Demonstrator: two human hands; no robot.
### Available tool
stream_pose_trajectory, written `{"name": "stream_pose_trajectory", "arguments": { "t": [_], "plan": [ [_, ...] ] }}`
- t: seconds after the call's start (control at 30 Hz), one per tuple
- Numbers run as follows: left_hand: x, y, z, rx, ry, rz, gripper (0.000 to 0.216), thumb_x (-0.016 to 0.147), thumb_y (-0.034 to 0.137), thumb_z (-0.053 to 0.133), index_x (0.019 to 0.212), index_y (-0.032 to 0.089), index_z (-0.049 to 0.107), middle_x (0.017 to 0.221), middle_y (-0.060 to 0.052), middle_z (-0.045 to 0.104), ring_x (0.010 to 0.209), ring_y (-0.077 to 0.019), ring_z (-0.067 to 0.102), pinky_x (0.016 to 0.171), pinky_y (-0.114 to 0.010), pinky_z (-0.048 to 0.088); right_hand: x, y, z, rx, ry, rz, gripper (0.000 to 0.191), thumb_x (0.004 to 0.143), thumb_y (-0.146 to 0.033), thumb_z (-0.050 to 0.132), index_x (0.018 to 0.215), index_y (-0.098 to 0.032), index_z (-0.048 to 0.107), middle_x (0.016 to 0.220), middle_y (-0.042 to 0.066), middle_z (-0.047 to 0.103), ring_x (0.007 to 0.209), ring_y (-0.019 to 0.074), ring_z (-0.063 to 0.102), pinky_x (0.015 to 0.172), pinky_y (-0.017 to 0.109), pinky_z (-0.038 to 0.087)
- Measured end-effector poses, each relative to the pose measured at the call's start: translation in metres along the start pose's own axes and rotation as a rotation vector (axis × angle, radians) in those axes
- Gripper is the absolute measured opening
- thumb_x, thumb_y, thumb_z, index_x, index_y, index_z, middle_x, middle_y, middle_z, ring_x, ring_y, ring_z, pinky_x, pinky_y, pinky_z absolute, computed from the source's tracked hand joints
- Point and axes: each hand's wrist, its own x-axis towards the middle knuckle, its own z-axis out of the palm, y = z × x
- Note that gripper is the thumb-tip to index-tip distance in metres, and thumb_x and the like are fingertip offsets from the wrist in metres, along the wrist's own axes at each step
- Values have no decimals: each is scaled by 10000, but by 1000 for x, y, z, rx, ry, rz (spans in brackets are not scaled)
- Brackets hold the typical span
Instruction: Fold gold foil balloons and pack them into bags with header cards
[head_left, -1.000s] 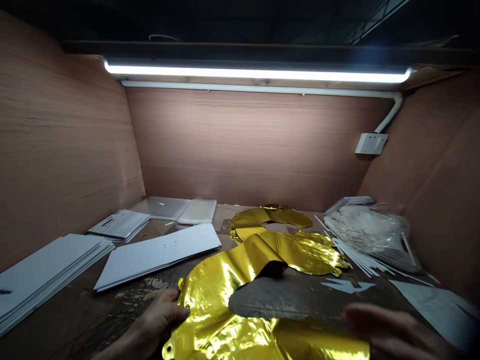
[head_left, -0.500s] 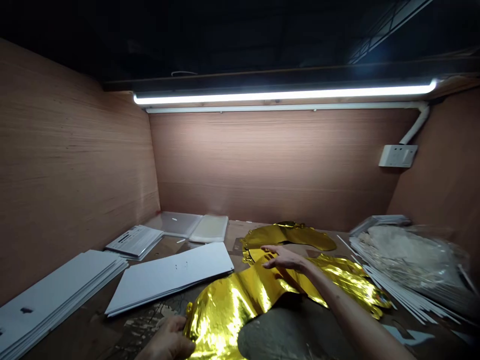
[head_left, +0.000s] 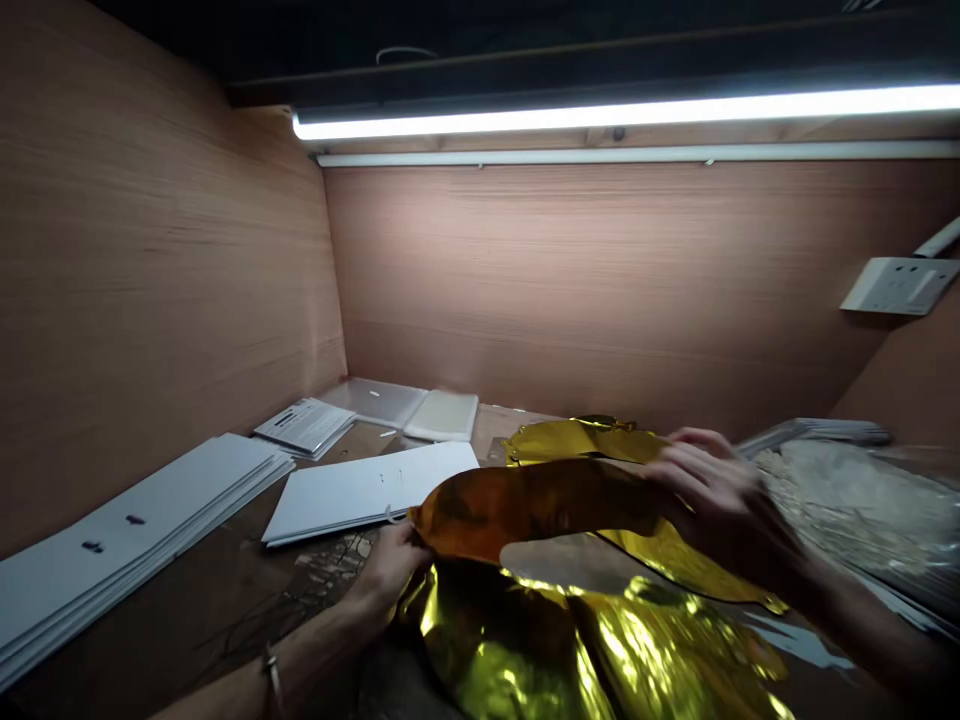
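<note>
A large gold foil balloon [head_left: 540,505] is lifted off the bench between my two hands, its lower part crumpled in front of me. My left hand [head_left: 394,565] is closed on its left edge. At the balloon's right end, my right hand [head_left: 709,485] has its fingers curled over the foil. More flat gold foil balloons [head_left: 585,438] lie on the bench just behind.
A white card stack [head_left: 367,490] lies left of the foil, a longer white stack [head_left: 112,540] along the left wall, and leaflets [head_left: 304,425] and clear bags [head_left: 409,405] at the back. A plastic bag with white sticks [head_left: 855,510] sits at the right. A wall socket [head_left: 896,285] is up on the right.
My right hand drew back from the far foil pile and took the balloon's right end. Both hands raised the balloon off the bench. The view shifted right.
</note>
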Motion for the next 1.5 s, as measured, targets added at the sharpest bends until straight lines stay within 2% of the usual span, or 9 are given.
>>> {"name": "stream_pose_trajectory", "arguments": {
  "t": [0.1,0.27,0.4,0.6,0.77,1.03,1.1,1.2,1.5],
  "plan": [
    [8,0,6,10,37,25,204,485,115,523,688,121,550,569,-17,580,547,-169,556,543,-269,434,-60,-31,-13,-142,125,-305,215,727,-78,440,854,-168,588,719,46,616,767,181,544,842,449,336],
    [7,1,-7,264,34,140,178,535,150,493,697,133,563,591,-8,583,591,-185,559,580,-278,440,-140,-50,21,-213,41,-203,252,779,-122,369,861,-231,582,733,32,635,765,189,563,847,479,349],
    [-2,5,-28,863,-6,588,363,641,150,414,976,121,549,1019,-90,561,988,-242,480,888,-344,337,-147,-41,35,-278,-109,-177,261,788,-118,355,826,-230,588,731,30,629,717,172,564,769,414,401],
    [-33,9,-13,1360,-308,1028,466,803,349,354,1223,145,350,1322,-74,238,1221,-265,111,1001,-431,103,-130,-33,45,-250,88,-55,305,794,-71,316,752,-171,601,714,54,626,717,178,537,767,413,358],
    [-37,4,21,1537,-618,789,871,624,683,368,1274,119,235,1335,-132,135,1209,-335,22,969,-511,62,-130,-33,57,-193,49,6,342,779,-45,290,713,-181,596,648,31,590,646,153,495,750,369,349],
    [-33,0,21,1566,-706,485,913,600,726,303,1288,139,171,1329,-175,68,1192,-367,-15,912,-581,34,-129,-31,41,-50,-317,180,240,693,-81,375,642,-228,557,675,10,581,626,167,490,649,352,376],
    [-33,-1,21,1559,-710,494,902,618,716,294,1294,139,138,1330,-175,37,1192,-360,-38,910,-579,22,-116,-31,24,-36,-424,160,153,718,-207,445,771,-255,581,787,16,611,723,192,527,691,373,390],
    [-32,-3,20,1553,-717,530,893,632,708,288,1297,137,119,1332,-176,35,1195,-350,-51,912,-574,4,-86,-37,16,-53,-350,90,398,732,-392,467,1112,-273,468,1119,52,527,1000,249,464,799,415,373],
    [-32,-4,15,1544,-702,608,819,684,673,251,1302,156,102,1342,-154,64,1204,-347,-1,915,-572,41,-47,-75,119,217,-580,-26,511,800,-432,332,1267,-264,209,1347,69,162,1217,252,154,955,503,165]
  ]
}}
